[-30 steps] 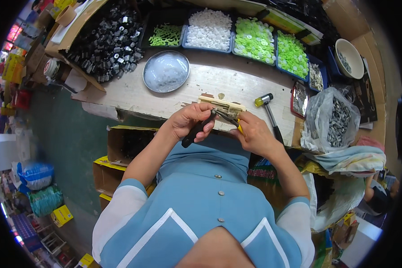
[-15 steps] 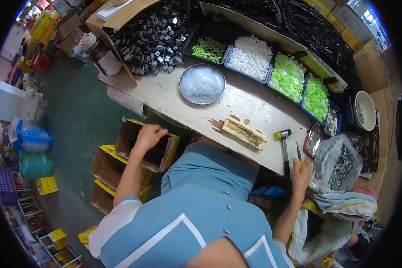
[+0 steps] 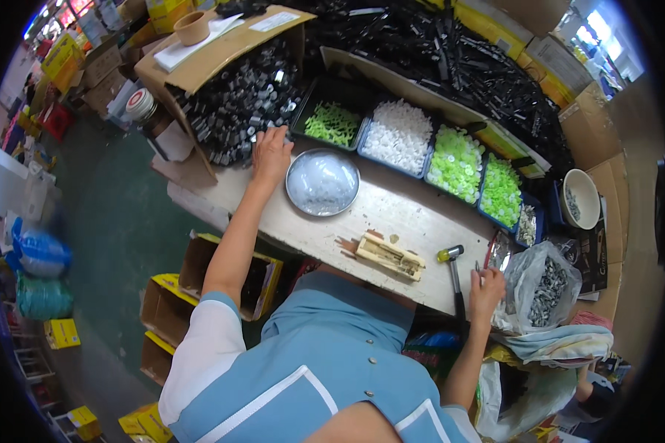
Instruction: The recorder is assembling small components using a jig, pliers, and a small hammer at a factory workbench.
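My left hand (image 3: 272, 153) is at the right edge of a heap of short black-and-silver parts (image 3: 233, 111), its fingers bent together at the pieces. Whatever lies between those fingertips is too small to make out. By the bench's right end, my right hand (image 3: 487, 292) is closed around a slim pointed tool (image 3: 477, 266), with only its tip showing. Next to that hand lies a small hammer (image 3: 454, 266) with a yellow-and-black head. A cream-coloured slotted block (image 3: 390, 256) sits near the bench's front edge. A round metal dish (image 3: 323, 182) covered with clear film stands right of my left hand.
Trays of green clips (image 3: 333, 123), white pieces (image 3: 397, 131), green discs (image 3: 455, 164) and green parts (image 3: 501, 192) line the back. A plastic bag of metal parts (image 3: 547, 292) and a cream bowl (image 3: 581, 198) stand right. Open cartons (image 3: 171, 306) are below, left.
My left hand has moved up from above the open carton to the heap of black parts. My right hand still grips the pointed tool, now showing less of it. The view has shifted slightly.
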Tool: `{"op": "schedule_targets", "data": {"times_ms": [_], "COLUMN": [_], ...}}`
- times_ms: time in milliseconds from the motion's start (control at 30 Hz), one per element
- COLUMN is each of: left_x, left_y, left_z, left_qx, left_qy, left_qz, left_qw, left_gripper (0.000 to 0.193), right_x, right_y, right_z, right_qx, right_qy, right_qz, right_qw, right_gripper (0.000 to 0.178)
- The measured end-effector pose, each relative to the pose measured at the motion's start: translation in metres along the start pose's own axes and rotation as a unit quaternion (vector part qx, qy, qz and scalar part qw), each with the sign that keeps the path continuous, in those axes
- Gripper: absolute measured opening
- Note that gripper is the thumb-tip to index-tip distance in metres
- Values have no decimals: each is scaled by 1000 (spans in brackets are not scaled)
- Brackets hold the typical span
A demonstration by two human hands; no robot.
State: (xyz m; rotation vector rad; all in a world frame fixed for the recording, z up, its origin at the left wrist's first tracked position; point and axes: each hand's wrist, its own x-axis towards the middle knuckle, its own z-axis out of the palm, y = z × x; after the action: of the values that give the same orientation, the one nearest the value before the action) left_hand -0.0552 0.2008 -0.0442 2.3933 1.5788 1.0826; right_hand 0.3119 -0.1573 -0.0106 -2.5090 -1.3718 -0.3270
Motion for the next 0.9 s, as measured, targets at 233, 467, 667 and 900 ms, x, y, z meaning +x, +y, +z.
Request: {"op": "schedule_targets", "data": {"times_ms": [233, 467, 667, 900], "left_x": [12, -34, -54, -58], "left_y": [-6, -20, -19, -23], "left_z": [25, 8, -13, -14], "left_qx": [112, 43, -48, -72], "left_qy": [-28, 8, 31, 57], "left_qz": [-9, 28, -46, -34], "left_qw": [993, 999, 997, 995], "left_gripper": [51, 20, 18, 13], "right_x": [60, 158, 281, 365], "right_y": [-66, -130, -172, -211], "right_z": [6, -4, -1, 18], "right_qx": [85, 114, 87, -47], "right_qy": [9, 64, 192, 87], "right_qz": [-90, -205, -242, -86], "right_qw": [992, 970, 947, 991], "right_gripper": [19, 17, 13, 34]}}
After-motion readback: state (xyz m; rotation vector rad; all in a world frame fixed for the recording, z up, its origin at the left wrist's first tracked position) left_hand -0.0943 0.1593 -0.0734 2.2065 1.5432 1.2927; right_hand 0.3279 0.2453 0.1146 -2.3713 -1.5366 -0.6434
